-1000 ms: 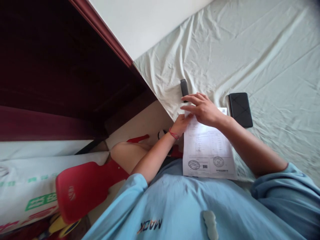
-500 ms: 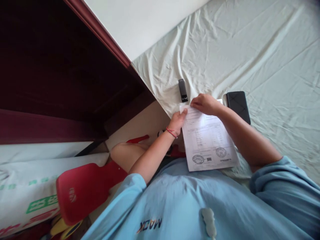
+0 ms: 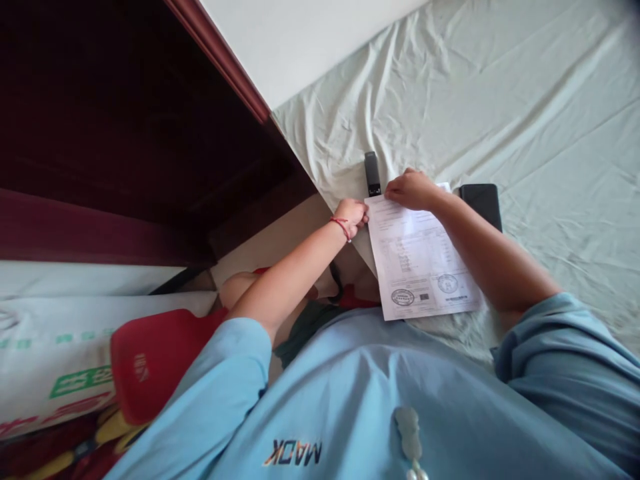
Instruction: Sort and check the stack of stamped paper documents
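Printed sheets of paper (image 3: 420, 260) with two round stamps near the bottom lie on the bed's edge, close to my body. My left hand (image 3: 354, 215), with a red string at its wrist, is closed at the top left corner of the sheets. Fingers of my right hand (image 3: 410, 189) pinch the top edge of the paper. Just beyond that edge is a black stapler-like object (image 3: 372, 172), its near end close to the paper's top left. A black phone or wallet (image 3: 482, 205) lies to the right, partly behind my right forearm.
A wrinkled pale sheet (image 3: 525, 100) covers the bed. Dark red furniture (image 3: 100, 227) stands at the left. Below it are a white printed sack (image 3: 55, 360) and a red board-like item (image 3: 155, 360). A white wall (image 3: 300, 47) rises behind the bed.
The paper has shifted up toward the black stapler-like object, now nearly meeting it. My left hand has moved outward to the corner, its thumb no longer lying over the page.
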`<state>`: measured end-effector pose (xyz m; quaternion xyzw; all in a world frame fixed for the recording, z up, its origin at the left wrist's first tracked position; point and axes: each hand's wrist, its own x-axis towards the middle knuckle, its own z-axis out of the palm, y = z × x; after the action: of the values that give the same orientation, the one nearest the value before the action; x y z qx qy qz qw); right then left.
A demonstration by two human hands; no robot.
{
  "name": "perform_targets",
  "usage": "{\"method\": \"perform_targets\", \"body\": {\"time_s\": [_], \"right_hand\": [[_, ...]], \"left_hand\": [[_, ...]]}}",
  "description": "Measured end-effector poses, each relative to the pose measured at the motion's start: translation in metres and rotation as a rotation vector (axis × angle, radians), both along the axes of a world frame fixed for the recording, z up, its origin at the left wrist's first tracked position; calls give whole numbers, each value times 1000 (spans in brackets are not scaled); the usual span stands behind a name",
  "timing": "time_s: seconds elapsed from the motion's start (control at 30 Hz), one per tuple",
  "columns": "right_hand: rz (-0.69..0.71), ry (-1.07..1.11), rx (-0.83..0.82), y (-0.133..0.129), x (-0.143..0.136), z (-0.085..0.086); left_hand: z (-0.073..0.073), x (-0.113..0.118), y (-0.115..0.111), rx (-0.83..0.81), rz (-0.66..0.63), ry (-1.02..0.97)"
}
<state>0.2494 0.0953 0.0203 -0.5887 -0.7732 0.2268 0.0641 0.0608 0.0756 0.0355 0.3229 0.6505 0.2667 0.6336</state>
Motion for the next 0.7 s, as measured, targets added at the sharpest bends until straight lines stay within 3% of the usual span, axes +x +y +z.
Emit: {"method": "perform_targets", "body": {"time_s": [0.27, 0.53, 0.7], "right_hand": [[-11, -2, 47, 8, 6, -18], [-8, -37, 9, 24, 3, -15], [-47, -59, -2, 20, 3, -12]], "left_hand": [[2, 10, 8, -14, 80, 23], [3, 14, 19, -36, 143, 48], [-6, 13, 20, -7, 138, 33]]}}
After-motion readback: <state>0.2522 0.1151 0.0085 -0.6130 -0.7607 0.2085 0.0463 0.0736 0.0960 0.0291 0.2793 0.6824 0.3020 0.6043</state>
